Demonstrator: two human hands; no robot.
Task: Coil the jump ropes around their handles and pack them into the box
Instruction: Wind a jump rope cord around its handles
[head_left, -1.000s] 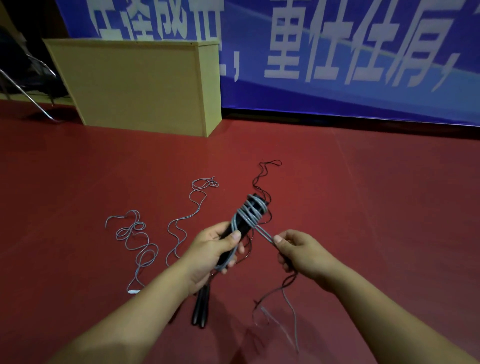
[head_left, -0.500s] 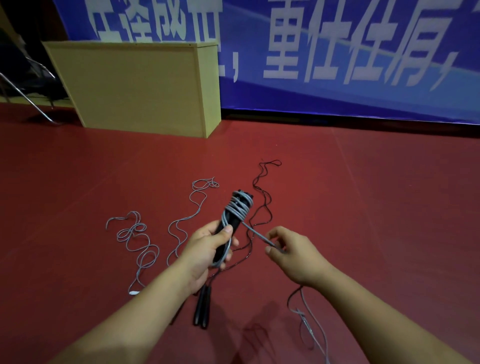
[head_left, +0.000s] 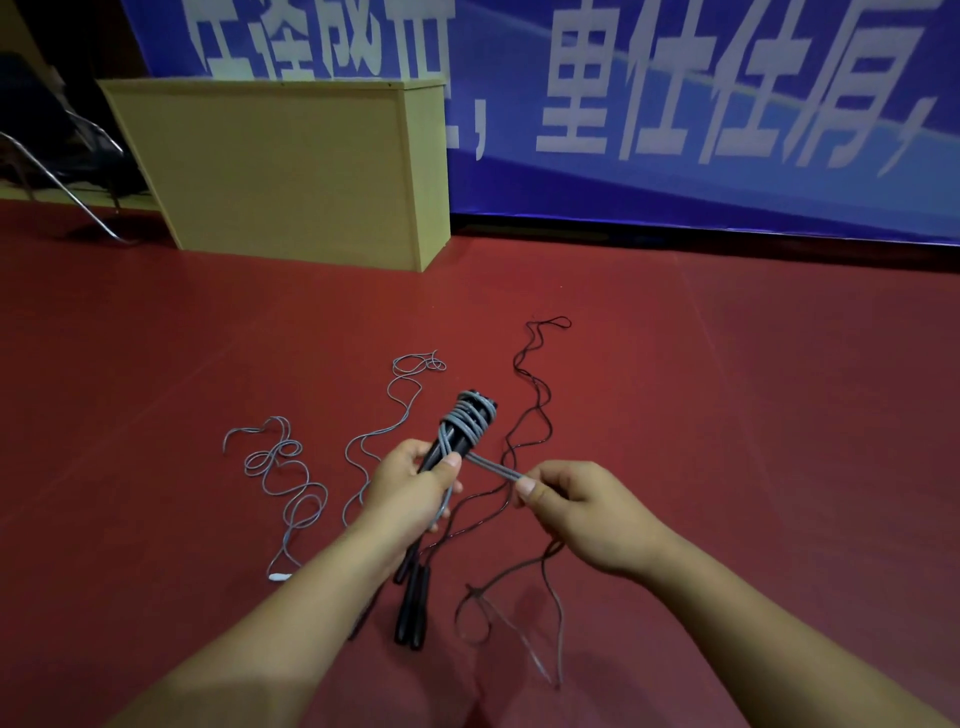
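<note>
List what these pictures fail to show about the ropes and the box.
- Box: head view shows only its sides; whether it is open or what it holds is hidden.
- Handles in the left hand: lower ends covered by the grip.
- Grey rope past the right hand: hidden inside the fingers.

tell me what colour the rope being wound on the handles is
Grey rope, around black handles; head view.

The scene is dim and warm-toned, colours heavily saturated. Soft shadows of the forearms fall on the red floor (head_left: 727, 415) near the bottom edge — light comes from above. The white characters on the blue banner (head_left: 675, 171) look smeared, and wide-angle distortion bends straight lines near the edges — corners darken.
</note>
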